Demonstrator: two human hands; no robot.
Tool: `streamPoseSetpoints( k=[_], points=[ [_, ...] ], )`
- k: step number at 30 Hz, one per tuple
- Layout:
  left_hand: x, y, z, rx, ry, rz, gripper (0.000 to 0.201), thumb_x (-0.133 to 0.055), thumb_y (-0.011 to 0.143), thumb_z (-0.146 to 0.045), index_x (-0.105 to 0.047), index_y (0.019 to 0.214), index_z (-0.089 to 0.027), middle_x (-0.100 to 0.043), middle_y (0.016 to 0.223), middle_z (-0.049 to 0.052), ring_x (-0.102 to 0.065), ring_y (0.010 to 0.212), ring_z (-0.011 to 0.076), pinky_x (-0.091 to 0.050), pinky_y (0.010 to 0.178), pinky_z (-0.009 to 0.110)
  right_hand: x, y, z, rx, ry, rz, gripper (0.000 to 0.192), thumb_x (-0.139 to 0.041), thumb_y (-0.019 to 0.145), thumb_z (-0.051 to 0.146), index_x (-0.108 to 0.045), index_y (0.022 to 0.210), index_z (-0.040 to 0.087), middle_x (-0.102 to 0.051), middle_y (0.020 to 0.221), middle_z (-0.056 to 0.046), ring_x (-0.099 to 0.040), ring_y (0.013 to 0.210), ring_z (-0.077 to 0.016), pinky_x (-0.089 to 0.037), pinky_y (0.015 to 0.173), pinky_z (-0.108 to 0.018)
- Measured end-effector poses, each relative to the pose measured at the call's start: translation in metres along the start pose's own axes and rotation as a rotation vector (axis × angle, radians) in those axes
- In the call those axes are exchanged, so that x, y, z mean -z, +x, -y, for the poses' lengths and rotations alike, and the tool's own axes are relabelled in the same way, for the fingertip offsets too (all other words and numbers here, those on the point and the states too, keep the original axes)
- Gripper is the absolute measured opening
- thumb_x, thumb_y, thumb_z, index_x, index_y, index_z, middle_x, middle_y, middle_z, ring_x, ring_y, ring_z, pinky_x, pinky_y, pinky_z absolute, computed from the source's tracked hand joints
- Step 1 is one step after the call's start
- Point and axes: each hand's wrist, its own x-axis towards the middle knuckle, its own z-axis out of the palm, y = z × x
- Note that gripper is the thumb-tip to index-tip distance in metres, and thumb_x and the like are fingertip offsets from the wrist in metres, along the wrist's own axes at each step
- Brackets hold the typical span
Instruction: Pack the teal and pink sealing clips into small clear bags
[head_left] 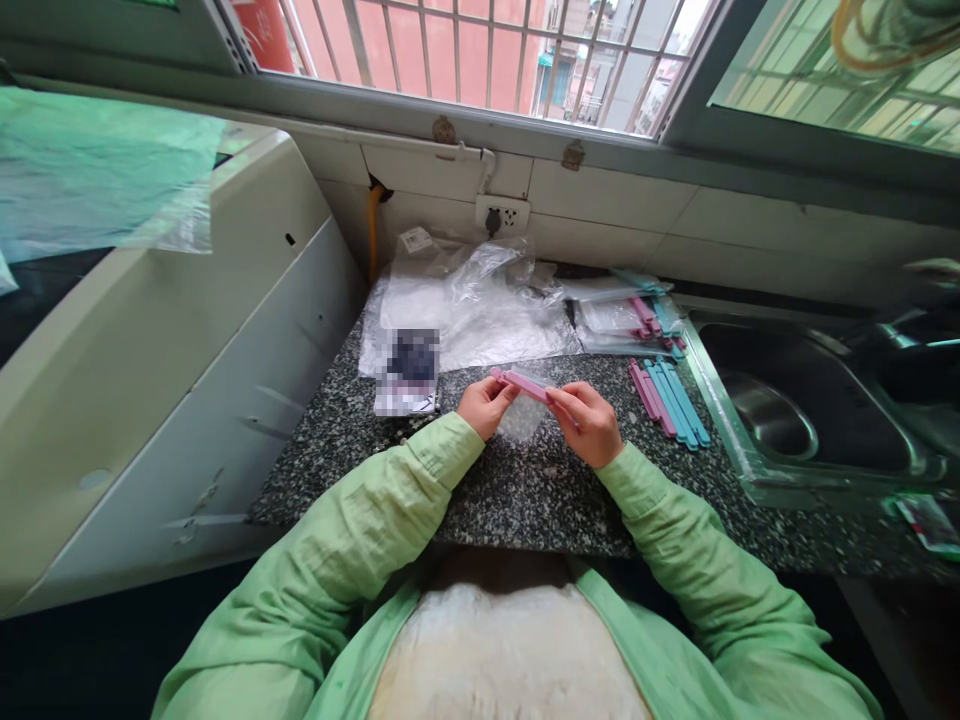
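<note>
A pink bag-sealing clip (528,385) spans the gap between my two hands above the counter. My left hand (486,406) pinches its left end, and my right hand (589,424) grips the right end between thumb and fingers. Below the clip hangs a small clear plastic bag (523,420), faint against the speckled stone; whether the clip is closed on it I cannot tell. To the right of my right hand lie loose pink clips (651,398) and several blue clips (679,402), side by side.
Clear plastic bags (487,300) lie heaped at the back of the granite counter (525,500). Bagged pink and blue clips (626,315) lie beside them. A blurred packet (406,375) sits on the left. A metal sink (817,400) bounds the right; a pale appliance (187,350) bounds the left.
</note>
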Motion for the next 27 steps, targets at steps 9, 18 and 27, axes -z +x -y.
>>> streamPoseSetpoints(
  k=[9, 18, 27],
  points=[
    [0.004, 0.007, 0.009, 0.044, 0.006, 0.059, 0.036, -0.067, 0.052, -0.043, -0.059, 0.066, -0.011, -0.041, 0.045, -0.007, -0.032, 0.046, 0.005, -0.024, 0.048, 0.021, -0.002, -0.002, -0.001, -0.053, 0.016, 0.033, 0.024, -0.049, 0.079, 0.016, -0.06, 0.1, 0.017, -0.056, 0.08, -0.007, -0.054, 0.072, -0.0137, -0.048, 0.064, -0.026],
    [0.006, 0.006, 0.002, 0.097, 0.06, 0.111, 0.019, -0.059, 0.054, -0.026, -0.059, 0.067, -0.012, -0.04, 0.044, -0.008, -0.034, 0.045, 0.0055, -0.026, 0.046, 0.021, -0.003, -0.002, 0.0, -0.073, -0.003, 0.06, 0.023, -0.048, 0.08, 0.019, -0.06, 0.1, 0.019, -0.056, 0.079, -0.006, -0.054, 0.071, -0.014, -0.048, 0.063, -0.026],
    [0.004, 0.006, -0.001, 0.095, 0.047, 0.097, 0.017, -0.057, 0.054, -0.026, -0.06, 0.063, -0.013, -0.045, 0.044, -0.007, -0.041, 0.05, 0.0079, -0.033, 0.054, 0.022, -0.002, -0.002, 0.0, -0.062, 0.005, 0.061, 0.024, -0.049, 0.079, 0.018, -0.06, 0.1, 0.018, -0.056, 0.078, -0.007, -0.054, 0.071, -0.0143, -0.047, 0.063, -0.026]
  ],
)
